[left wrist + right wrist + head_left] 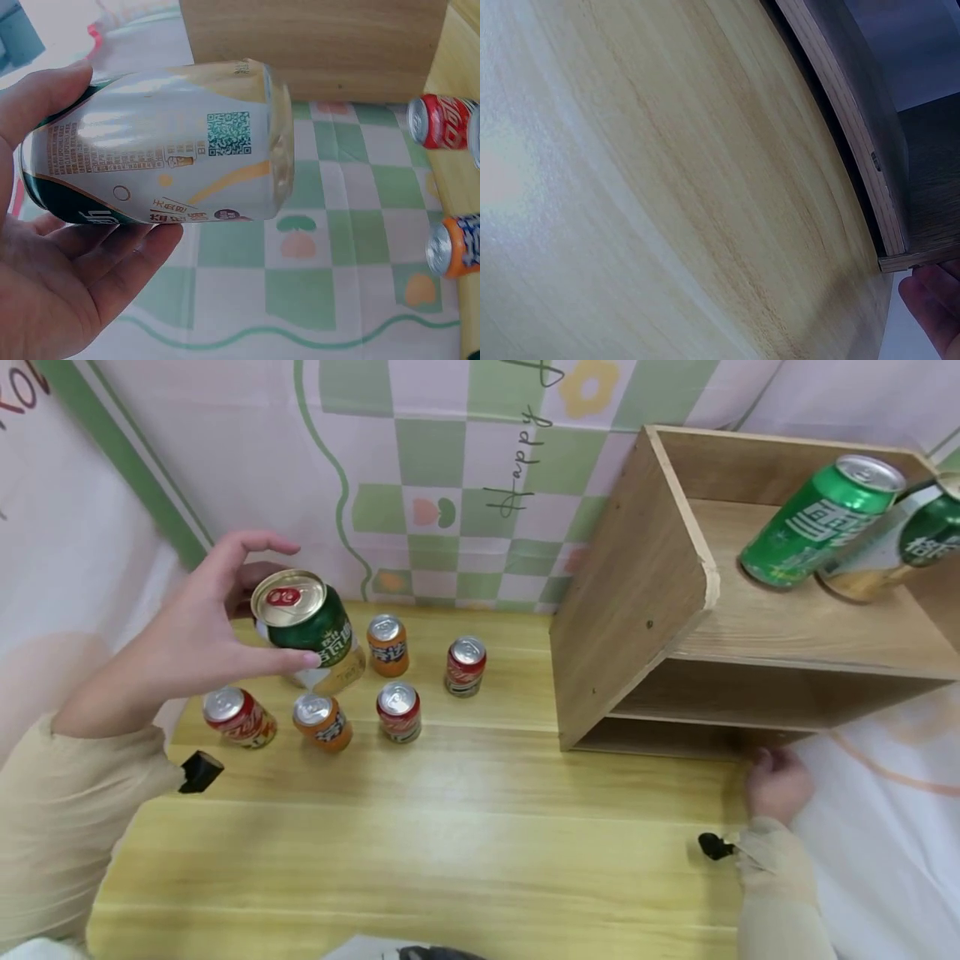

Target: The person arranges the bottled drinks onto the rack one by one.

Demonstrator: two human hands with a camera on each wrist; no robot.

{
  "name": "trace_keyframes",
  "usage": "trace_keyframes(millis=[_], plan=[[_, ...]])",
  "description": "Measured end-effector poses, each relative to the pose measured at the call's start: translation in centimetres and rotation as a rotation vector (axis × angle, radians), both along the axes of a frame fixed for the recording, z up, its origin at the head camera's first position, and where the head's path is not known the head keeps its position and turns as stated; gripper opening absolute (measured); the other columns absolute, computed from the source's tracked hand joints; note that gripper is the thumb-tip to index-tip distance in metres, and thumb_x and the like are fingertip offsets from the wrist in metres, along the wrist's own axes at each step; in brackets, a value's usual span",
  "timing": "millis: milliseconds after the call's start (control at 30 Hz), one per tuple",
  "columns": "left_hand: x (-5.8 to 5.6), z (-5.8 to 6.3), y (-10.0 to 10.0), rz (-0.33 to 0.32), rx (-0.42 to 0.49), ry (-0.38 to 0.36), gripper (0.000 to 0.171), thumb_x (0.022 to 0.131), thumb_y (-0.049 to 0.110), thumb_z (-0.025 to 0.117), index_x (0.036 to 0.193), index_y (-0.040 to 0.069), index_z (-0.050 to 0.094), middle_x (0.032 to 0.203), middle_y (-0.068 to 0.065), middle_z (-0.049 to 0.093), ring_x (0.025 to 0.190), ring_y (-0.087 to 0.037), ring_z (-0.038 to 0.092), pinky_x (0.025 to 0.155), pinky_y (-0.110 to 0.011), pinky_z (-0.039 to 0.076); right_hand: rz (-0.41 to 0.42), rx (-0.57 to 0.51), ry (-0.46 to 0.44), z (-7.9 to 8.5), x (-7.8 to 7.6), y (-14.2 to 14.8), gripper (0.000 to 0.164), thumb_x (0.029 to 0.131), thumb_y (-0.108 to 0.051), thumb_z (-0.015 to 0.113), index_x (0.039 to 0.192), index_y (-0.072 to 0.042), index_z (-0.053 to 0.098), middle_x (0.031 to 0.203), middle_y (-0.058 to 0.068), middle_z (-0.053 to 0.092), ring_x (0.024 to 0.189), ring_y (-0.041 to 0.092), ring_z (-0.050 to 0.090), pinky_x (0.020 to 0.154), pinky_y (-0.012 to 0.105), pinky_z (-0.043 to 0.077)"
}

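Observation:
My left hand [197,639] grips a green, white and gold drink can [318,631] near its top, thumb on one side and fingers on the other. In the head view the can stands above the table's back left, tilted slightly; the left wrist view shows its white printed side with a QR code. Beside and below it are small orange soda cans [387,646] and red cola cans [466,666]. My right hand [780,783] is at the lower front right corner of the wooden shelf [637,585], its loosely curled fingers [935,296] right at the board's end.
On the shelf's upper level stand a green can [821,522] and a white-and-green can [892,543]. A checkered cloth [431,452] hangs behind the wood-grain table [420,852]. White cloth also hangs at both sides. Something pale and black shows at the bottom edge.

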State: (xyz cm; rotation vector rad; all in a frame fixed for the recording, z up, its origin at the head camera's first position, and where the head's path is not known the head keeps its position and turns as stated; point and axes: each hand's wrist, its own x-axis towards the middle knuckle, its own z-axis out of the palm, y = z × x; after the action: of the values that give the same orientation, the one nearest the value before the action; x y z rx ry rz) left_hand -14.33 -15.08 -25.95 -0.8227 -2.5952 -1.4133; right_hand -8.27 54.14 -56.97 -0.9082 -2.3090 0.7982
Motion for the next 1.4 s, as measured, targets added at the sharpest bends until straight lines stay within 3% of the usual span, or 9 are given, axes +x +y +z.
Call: trace_keyframes(millis=[200, 467, 767, 1100, 1400], plan=[[-1.1, 1.2, 1.7, -0.070, 0.071, 0.014, 0.080, 0.069, -0.013, 0.087, 0.133, 0.013, 0.046, 0.112, -0.005, 0.069, 0.101, -0.018, 0.067, 0.083, -0.019, 0.054, -0.005, 0.016, 0.003, 0.1, -0.1, 0.0, 0.036, 0.102, -0.016, 0.048, 0.117, 0.010, 0.068, 0.114, 0.033, 0.066, 0.104, 0.044, 0.059, 0.094, 0.053, 0.043], [-2.6, 3.0, 3.3, -0.093, 0.078, 0.020, 0.066, 0.073, -0.010, 0.085, 0.127, 0.009, 0.054, 0.121, -0.011, 0.064, 0.106, -0.021, 0.064, 0.084, -0.020, 0.054, 0.014, -0.008, -0.007, -0.1, -0.1, -0.2, 0.037, 0.104, -0.016, 0.047, 0.120, 0.011, 0.066, 0.116, 0.035, 0.065, 0.108, 0.048, 0.058, 0.099, 0.057, 0.043], [-5.1, 5.3, 6.6, -0.199, 0.250, 0.016, 0.058, 0.076, -0.009, 0.082, 0.127, 0.008, 0.058, 0.121, -0.014, 0.065, 0.105, -0.029, 0.063, 0.085, -0.026, 0.056, 0.002, -0.035, -0.026, 0.2, -0.2, 0.4, 0.038, 0.104, -0.017, 0.047, 0.124, 0.011, 0.064, 0.121, 0.035, 0.063, 0.114, 0.049, 0.057, 0.104, 0.057, 0.042], [-7.3, 7.0, 11.0, -0.271, 0.239, 0.034, 0.058, 0.079, 0.000, 0.083, 0.129, 0.011, 0.055, 0.124, -0.011, 0.064, 0.107, -0.027, 0.064, 0.087, -0.029, 0.057, -0.029, -0.078, -0.077, 0.2, 0.4, 0.3, 0.040, 0.103, -0.016, 0.044, 0.129, 0.010, 0.061, 0.127, 0.033, 0.061, 0.118, 0.048, 0.056, 0.107, 0.057, 0.041], [-7.9, 8.3, 13.3, -0.266, 0.199, 0.061, 0.058, 0.080, 0.008, 0.084, 0.129, 0.011, 0.054, 0.121, -0.010, 0.065, 0.104, -0.026, 0.063, 0.088, -0.030, 0.057, -0.003, -0.047, -0.041, 0.2, 0.2, 0.0, 0.037, 0.103, -0.011, 0.044, 0.126, 0.010, 0.063, 0.122, 0.034, 0.063, 0.114, 0.048, 0.058, 0.104, 0.058, 0.042]])
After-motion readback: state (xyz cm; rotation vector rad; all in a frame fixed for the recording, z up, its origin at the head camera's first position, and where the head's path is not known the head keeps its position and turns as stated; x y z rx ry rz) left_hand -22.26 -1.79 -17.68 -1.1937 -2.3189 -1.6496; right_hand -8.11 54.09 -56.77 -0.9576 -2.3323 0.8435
